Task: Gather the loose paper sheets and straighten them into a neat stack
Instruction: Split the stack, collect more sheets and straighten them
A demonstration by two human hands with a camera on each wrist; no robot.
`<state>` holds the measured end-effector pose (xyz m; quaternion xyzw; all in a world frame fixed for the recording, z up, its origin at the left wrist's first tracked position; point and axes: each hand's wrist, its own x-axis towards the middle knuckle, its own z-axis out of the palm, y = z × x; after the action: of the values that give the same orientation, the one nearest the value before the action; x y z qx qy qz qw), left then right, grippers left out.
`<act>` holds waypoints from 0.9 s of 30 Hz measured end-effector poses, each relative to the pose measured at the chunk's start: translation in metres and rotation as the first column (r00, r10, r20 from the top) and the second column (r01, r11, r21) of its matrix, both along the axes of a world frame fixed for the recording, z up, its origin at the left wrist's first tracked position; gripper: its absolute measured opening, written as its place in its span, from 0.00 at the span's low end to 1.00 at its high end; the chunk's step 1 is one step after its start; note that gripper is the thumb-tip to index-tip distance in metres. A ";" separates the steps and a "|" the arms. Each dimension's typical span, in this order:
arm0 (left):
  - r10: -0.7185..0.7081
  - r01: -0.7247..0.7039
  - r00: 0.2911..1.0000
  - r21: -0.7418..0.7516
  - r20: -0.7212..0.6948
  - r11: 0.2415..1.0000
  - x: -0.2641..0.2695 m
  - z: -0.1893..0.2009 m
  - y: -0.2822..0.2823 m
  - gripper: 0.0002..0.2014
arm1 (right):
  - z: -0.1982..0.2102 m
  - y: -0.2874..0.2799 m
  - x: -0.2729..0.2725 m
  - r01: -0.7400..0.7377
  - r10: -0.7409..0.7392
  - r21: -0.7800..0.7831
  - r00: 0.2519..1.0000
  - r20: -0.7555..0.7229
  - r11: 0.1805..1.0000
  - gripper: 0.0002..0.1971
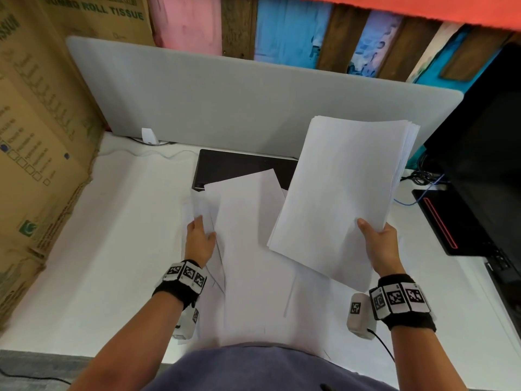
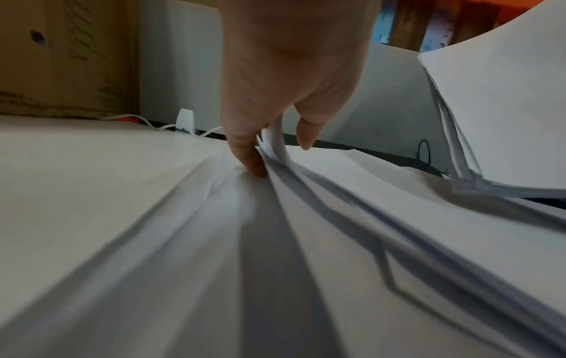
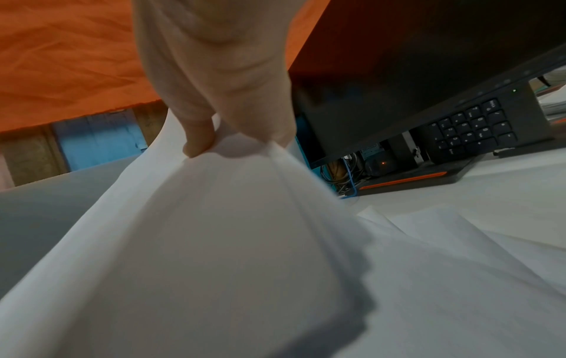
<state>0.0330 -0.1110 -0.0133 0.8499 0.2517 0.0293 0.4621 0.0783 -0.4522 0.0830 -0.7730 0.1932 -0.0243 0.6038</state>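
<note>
Several loose white sheets [image 1: 248, 249] lie fanned and overlapping on the white desk [image 1: 112, 249] in front of me. My left hand [image 1: 204, 230] is at their left edge. In the left wrist view it [image 2: 275, 155] pinches the curled-up edge of a few sheets [image 2: 277, 145] between thumb and fingers. My right hand [image 1: 375, 235] grips the near right corner of a thick paper stack [image 1: 344, 193], lifted and tilted above the desk, thumb on top. The wrist view shows that hand [image 3: 239, 143] clamping the stack [image 3: 214, 242], with loose sheets [image 3: 459, 266] lying below it.
Cardboard boxes [image 1: 36, 136] wall in the left side and a grey divider panel [image 1: 225, 108] closes the back. A dark flat device [image 1: 242, 167] lies partly under the sheets. A black monitor [image 1: 485, 165], its red-striped base [image 1: 439, 221] and a keyboard [image 3: 471, 130] fill the right.
</note>
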 end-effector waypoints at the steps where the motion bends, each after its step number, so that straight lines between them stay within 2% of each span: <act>1: 0.023 -0.023 1.000 -0.004 -0.018 1.000 0.000 -0.002 -0.002 0.24 | 0.000 -0.001 0.000 -0.002 0.002 -0.002 1.000 0.001 1.000 0.16; 4: 0.056 -0.053 0.991 0.033 -0.125 0.998 -0.001 -0.004 -0.013 0.22 | 0.000 -0.005 -0.001 0.002 -0.002 0.001 1.000 0.006 1.000 0.15; 6: 0.057 -0.016 0.978 0.201 -0.200 0.980 -0.005 -0.004 -0.025 0.25 | -0.002 -0.005 -0.001 0.009 -0.009 0.005 1.000 0.004 1.000 0.16; 8: 0.045 0.030 0.983 0.389 -0.181 0.921 -0.010 -0.004 -0.039 0.24 | -0.004 -0.005 -0.001 0.010 -0.010 0.005 1.000 0.000 1.000 0.16; 10: -0.034 0.077 0.994 0.458 -0.102 0.886 -0.010 -0.006 -0.049 0.23 | -0.006 -0.006 -0.001 0.011 -0.011 -0.004 1.000 -0.004 1.000 0.16; 11: -0.087 0.112 0.993 0.412 -0.079 0.904 -0.009 -0.007 -0.053 0.25 | -0.007 -0.006 -0.001 0.012 -0.012 -0.009 1.000 -0.007 1.000 0.16; 13: -0.164 0.175 0.983 0.170 -0.078 0.970 -0.008 -0.007 -0.061 0.31 | -0.008 -0.007 -0.002 0.016 -0.016 -0.018 1.000 -0.011 1.000 0.17; 15: -0.153 0.157 0.982 0.036 -0.109 0.987 -0.007 -0.007 -0.070 0.35 | -0.008 -0.008 -0.002 0.024 -0.024 -0.022 1.000 -0.014 0.999 0.17; 17: -0.120 0.117 0.985 -0.035 -0.125 0.993 -0.003 -0.007 -0.078 0.37 | -0.008 -0.009 -0.003 0.031 -0.032 -0.016 0.999 -0.015 0.999 0.17; 21: -0.097 0.049 0.987 -0.340 -0.127 0.939 0.007 -0.003 -0.096 0.43 | -0.009 -0.010 -0.005 0.035 -0.035 -0.018 0.999 0.001 0.999 0.17; 24: -0.081 0.001 0.980 -0.400 -0.184 0.916 0.013 -0.001 -0.090 0.31 | -0.008 -0.012 -0.007 0.043 -0.043 -0.025 0.999 0.000 0.999 0.16; 27: 0.077 -0.153 0.976 -0.398 -0.202 0.904 0.019 0.003 -0.045 0.31 | -0.007 -0.021 -0.008 0.054 -0.054 -0.032 0.999 -0.002 0.998 0.16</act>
<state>0.0518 -0.1558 -0.0104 0.7161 0.3432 -0.0747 0.6031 0.0703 -0.4733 0.0763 -0.7770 0.2143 -0.0428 0.5904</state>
